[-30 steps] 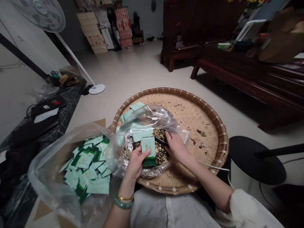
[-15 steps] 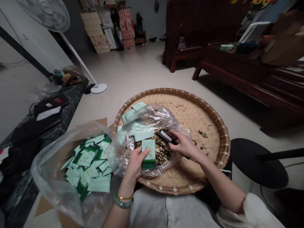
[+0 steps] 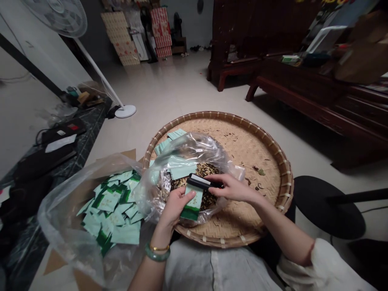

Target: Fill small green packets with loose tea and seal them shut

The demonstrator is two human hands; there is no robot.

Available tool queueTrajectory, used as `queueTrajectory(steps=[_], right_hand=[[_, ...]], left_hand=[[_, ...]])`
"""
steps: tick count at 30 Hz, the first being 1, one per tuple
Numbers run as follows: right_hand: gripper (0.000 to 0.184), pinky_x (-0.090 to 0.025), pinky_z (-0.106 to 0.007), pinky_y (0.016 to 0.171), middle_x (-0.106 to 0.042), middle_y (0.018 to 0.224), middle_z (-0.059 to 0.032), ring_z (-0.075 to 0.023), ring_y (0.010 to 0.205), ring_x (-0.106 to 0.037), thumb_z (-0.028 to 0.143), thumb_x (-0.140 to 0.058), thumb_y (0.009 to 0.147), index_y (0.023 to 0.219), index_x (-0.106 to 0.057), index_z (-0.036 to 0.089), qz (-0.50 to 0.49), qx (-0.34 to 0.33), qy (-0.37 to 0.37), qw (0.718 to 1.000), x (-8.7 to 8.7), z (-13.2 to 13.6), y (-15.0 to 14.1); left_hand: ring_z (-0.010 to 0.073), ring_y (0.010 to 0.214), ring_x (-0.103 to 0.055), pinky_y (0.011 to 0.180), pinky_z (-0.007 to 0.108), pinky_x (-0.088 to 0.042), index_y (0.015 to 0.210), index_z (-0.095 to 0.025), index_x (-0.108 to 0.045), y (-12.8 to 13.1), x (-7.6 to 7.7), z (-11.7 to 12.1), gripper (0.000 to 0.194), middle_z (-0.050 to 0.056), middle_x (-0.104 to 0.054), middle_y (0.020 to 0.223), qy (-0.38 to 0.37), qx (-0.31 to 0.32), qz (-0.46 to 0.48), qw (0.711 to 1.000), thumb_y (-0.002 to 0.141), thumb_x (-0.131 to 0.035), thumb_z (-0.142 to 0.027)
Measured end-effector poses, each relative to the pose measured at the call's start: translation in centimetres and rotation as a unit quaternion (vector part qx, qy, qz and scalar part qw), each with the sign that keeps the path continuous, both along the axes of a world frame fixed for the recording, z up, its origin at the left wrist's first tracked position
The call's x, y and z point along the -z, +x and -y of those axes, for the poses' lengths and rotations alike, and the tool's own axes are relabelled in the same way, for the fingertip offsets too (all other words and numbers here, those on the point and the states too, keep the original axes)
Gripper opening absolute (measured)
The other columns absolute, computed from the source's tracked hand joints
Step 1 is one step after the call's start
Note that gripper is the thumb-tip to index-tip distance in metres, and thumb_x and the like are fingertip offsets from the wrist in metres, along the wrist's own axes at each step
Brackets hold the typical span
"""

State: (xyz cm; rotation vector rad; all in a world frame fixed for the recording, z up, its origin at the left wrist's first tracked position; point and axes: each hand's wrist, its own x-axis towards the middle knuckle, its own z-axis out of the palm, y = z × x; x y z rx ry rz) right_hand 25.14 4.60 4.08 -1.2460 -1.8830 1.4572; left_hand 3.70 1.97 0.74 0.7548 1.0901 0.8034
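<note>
My left hand (image 3: 176, 205) grips a green sachet (image 3: 192, 203) by its left side, thumb on the front. In my right hand (image 3: 228, 186) is a black handheld bag sealer (image 3: 201, 182) with a pale strip on top. The sealer lies across the sachet's upper edge; whether its jaws are pressed together I cannot tell. Both hands are over an open clear plastic bag (image 3: 197, 141) holding dark and pale dried tea-like bits (image 3: 209, 171). Light green sachets (image 3: 182, 167) lie inside that bag, and another row of sachets (image 3: 169, 139) is behind it.
A round woven bamboo tray (image 3: 260, 161) supports the bag, with scattered leaf bits. To the left, a large plastic bag (image 3: 60, 206) in a cardboard box holds many sachets (image 3: 117, 210). A white fan (image 3: 125, 111), a black round base (image 3: 329, 206) and dark wooden furniture (image 3: 303, 97) stand around.
My right hand has moved the sealer left and turned it nearly level, onto the sachet's top edge. The sachet has tilted slightly in my left hand.
</note>
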Motion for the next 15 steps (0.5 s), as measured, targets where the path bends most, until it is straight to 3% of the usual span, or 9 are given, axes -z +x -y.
queueTrajectory(steps=[3,5,11,15], right_hand=[[0.042,-0.049,-0.026,0.060,-0.070,0.094,-0.0057,-0.0142,0.067,-0.061,0.039,-0.056,0.085,0.121,-0.060,0.017,0.024,-0.044,0.000,0.999,-0.40,-0.23,-0.35],[0.040,-0.044,-0.023,0.051,-0.068,0.082,-0.0036,-0.0108,0.055,-0.055,0.039,-0.051,0.089,0.121,-0.060,0.016,0.028,-0.059,-0.002,0.998,-0.56,-0.34,-0.41],[0.032,-0.043,-0.024,0.056,-0.065,0.081,-0.0039,-0.0110,0.058,-0.054,0.033,-0.044,0.092,0.114,-0.060,0.015,0.050,-0.037,0.045,0.997,-0.67,-0.33,-0.19],[0.031,-0.041,-0.021,0.052,-0.063,0.078,-0.0028,-0.0089,0.053,-0.049,0.035,-0.045,0.092,0.111,-0.060,0.015,0.031,-0.020,0.026,0.999,-0.19,-0.24,-0.18]], left_hand=[[0.0163,0.057,-0.064,0.055,0.025,-0.049,0.081,-0.010,-0.070,-0.09,-0.13,-0.22,0.039,0.006,-0.072,0.069,0.000,0.009,-0.008,1.000,0.059,-0.082,-0.040],[0.0165,0.057,-0.064,0.057,0.026,-0.050,0.086,-0.010,-0.071,-0.14,-0.34,-0.40,0.042,0.006,-0.072,0.069,0.001,0.009,0.003,1.000,0.058,-0.082,-0.039],[0.0145,0.057,-0.063,0.058,0.024,-0.049,0.082,-0.010,-0.072,-0.36,-0.16,-0.66,0.041,0.005,-0.071,0.067,0.016,-0.050,0.006,0.999,0.060,-0.080,-0.043],[0.0134,0.056,-0.060,0.056,0.022,-0.046,0.078,-0.010,-0.073,-0.34,0.52,-0.60,0.039,0.004,-0.070,0.064,0.041,-0.088,-0.029,0.995,0.060,-0.079,-0.045]])
